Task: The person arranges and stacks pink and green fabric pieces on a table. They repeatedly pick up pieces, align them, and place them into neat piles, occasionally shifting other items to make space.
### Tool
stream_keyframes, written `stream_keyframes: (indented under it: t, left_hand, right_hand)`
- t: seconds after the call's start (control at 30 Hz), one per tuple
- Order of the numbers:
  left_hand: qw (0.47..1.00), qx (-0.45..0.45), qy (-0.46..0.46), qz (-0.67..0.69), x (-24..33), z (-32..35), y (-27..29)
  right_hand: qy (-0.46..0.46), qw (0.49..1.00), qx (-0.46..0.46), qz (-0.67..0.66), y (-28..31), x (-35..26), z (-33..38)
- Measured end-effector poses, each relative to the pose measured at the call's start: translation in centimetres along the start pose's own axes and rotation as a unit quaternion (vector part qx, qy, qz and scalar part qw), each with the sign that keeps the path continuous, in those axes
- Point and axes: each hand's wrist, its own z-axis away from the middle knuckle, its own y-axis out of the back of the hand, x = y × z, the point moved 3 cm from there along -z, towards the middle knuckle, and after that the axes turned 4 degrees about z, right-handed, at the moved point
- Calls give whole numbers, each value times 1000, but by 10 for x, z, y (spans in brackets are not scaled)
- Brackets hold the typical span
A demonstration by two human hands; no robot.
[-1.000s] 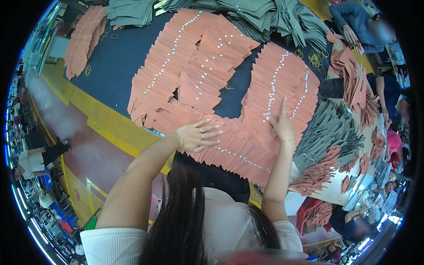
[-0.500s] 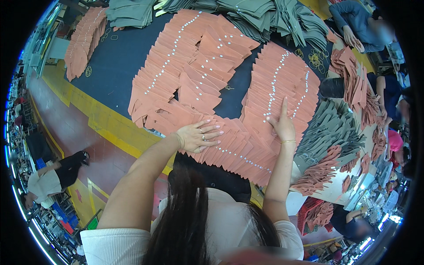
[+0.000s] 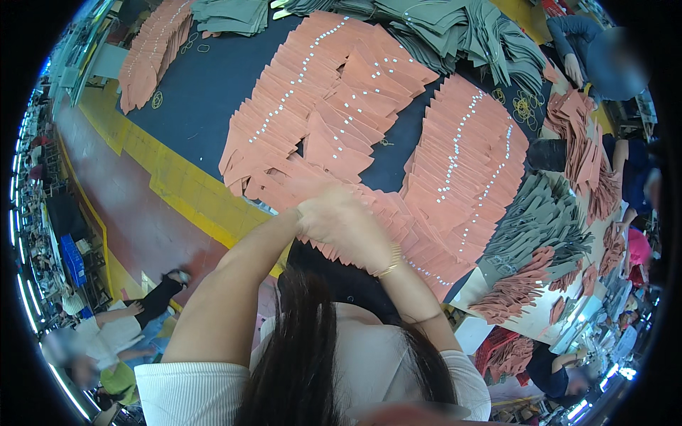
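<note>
Where the two hands meet: right hand (image 3: 348, 224) lies over the left hand (image 3: 304, 213), both at the near edge of the fanned salmon pieces (image 3: 398, 227).
Hidden: left hand almost wholly covered by the right; its fingers cannot be seen.
Left hand state: cannot tell how far open, nor what it has hold of.
Right hand state: blurred, fingers curled downward over the left hand; cannot tell whether it grips a piece.
Wrist: a gold bangle (image 3: 389, 264) on the right wrist.
Salmon pieces, place: spread on the dark blue bench (image 3: 206, 92), overlapping like shingles, each with small white dots.
Salmon pieces, count: too many and too overlapped to count; about three broad fans, plus a separate stack (image 3: 153, 50) at far left.
Long axis: the row under the hands runs from near left to near right along the bench edge; the right fan (image 3: 469, 163) runs away from the person.
Grey pieces: heaps (image 3: 455, 28) at the far side and another fan (image 3: 540, 227) at right.
Others: a person in a blue sleeve (image 3: 568, 32) at far right, partly cut off.
</note>
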Motion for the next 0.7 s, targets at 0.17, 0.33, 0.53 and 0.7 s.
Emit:
stream_keyframes:
  t: [0.17,0.33,0.53,0.7]
  left_hand:
    - [1000,-2,-4,1,-1,-2,-1]
    - [1000,21,-5,3,-2,-1,-3]
    - [998,55,-26,-13,-4,-3,-4]
    - [999,-15,1,40,-2,-1,-1]
  right_hand:
    - [479,857,-191,-18,-101,-85,8]
    - [402,901,-139,82,-87,-35,-18]
    - [210,948,-49,232,-64,33,-36]
    - [485,867,-51,107,-114,-32,1]
